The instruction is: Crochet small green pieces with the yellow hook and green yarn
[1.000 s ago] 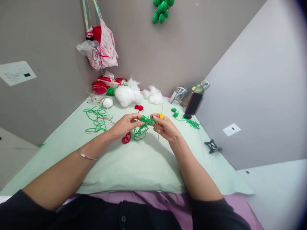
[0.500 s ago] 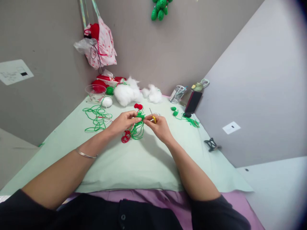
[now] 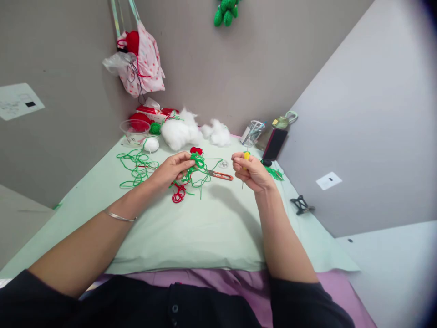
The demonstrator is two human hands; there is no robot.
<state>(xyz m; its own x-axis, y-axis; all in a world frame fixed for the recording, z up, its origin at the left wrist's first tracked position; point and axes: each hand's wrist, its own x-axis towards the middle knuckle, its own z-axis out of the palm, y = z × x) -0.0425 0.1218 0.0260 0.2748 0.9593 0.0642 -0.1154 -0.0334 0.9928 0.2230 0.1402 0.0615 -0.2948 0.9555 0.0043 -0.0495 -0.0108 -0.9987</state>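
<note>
My left hand [image 3: 175, 167] pinches a green yarn piece [image 3: 198, 159] near the middle of the cloth-covered surface. Loose green strands hang from it, and a red yarn tangle [image 3: 178, 193] lies just below. My right hand [image 3: 254, 172] is closed around a yellow-handled hook [image 3: 246, 157], apart from the left hand. Between the hands lies an orange-handled tool [image 3: 223, 176], its tip at the green strands. A small red knitted piece [image 3: 196, 150] sits behind the left hand.
White stuffing [image 3: 179, 132], a clear bowl [image 3: 134, 133] and a white ball [image 3: 151, 145] stand at the back left. Green yarn [image 3: 134, 166] spreads on the left. A clear cup [image 3: 252, 133], a phone [image 3: 275, 145] and a black stand [image 3: 302, 205] are on the right.
My right hand has moved away to the right with the yellow-handled hook. The orange-handled tool now shows between the hands. My left hand has shifted slightly left and up with the green piece.
</note>
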